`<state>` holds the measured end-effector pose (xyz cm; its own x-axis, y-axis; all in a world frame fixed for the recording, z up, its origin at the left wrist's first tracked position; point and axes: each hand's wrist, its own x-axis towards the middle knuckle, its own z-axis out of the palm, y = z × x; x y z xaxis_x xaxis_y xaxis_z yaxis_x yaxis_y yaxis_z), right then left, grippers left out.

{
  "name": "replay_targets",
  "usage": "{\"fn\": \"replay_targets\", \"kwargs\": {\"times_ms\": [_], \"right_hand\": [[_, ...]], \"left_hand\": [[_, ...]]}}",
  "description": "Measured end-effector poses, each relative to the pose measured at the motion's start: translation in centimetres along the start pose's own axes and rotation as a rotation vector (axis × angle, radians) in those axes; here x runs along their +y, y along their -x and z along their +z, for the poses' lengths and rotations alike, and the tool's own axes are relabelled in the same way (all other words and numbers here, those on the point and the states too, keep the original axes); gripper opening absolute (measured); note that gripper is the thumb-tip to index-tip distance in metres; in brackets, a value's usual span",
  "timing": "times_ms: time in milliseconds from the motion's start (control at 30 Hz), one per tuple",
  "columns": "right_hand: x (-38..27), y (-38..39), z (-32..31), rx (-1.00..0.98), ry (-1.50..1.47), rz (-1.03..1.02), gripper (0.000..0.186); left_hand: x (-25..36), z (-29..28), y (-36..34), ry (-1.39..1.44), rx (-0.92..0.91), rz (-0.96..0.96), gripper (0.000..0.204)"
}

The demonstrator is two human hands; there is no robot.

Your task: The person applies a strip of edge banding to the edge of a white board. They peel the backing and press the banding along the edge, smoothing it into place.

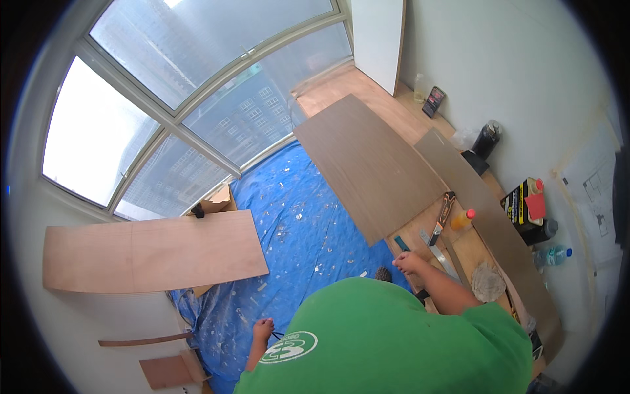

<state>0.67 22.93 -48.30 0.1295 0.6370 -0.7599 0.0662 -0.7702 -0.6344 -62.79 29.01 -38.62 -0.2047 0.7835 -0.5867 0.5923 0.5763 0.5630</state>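
Note:
My left hand is low at the centre left, fingers curled, with a thin dark strand beside it; what it holds is unclear. My right hand has closed fingers at the front edge of the wooden worktop, just below a teal tool; its contents are hidden. Nearby on the worktop lie an orange-and-black handled tool, a metal straightedge, an orange bottle with a red cap and a pale crumpled wad. A large brown-grey panel extends beyond them.
A pale plywood sheet stands out at left above blue floor sheeting strewn with scraps. Windows line the far side. A white board, phone, black flask, yellow-and-black can and water bottle are along the right wall.

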Motion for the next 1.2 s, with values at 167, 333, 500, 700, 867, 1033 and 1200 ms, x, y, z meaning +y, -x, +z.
{"fn": "replay_targets", "kwargs": {"times_ms": [167, 333, 500, 700, 867, 1033, 1200], "right_hand": [[-0.2, -0.1, -0.2, -0.017, -0.083, 0.039, 0.028], [0.1, -0.1, -0.5, -0.014, -0.111, 0.097, 0.026], [-0.1, -0.4, -0.9, -0.007, -0.137, 0.033, 0.026], [-2.2, -0.6, -1.1, -0.021, -0.111, 0.061, 0.027], [-3.8, -0.4, -0.8, -0.081, 0.006, 0.096, 0.030], [-5.2, -1.4, 0.0, -0.145, 0.109, 0.082, 0.021], [-8.3, -2.1, 1.8, -0.080, 0.114, 0.011, 0.014]], "left_hand": [[-0.1, -0.7, 0.2, -0.120, 0.040, -0.063, 0.026], [1.2, -0.5, -0.7, 0.000, 0.063, -0.196, 0.024], [1.9, 0.3, -3.2, 0.002, 0.049, -0.096, 0.026], [1.4, 0.3, -3.8, -0.020, -0.065, -0.054, 0.028], [0.3, 0.2, -3.2, -0.114, -0.036, -0.045, 0.032], [-3.2, 0.4, -9.0, -0.390, -0.124, 0.003, 0.040], [-3.9, 0.0, -18.1, -0.442, -0.103, -0.090, 0.045]]}}
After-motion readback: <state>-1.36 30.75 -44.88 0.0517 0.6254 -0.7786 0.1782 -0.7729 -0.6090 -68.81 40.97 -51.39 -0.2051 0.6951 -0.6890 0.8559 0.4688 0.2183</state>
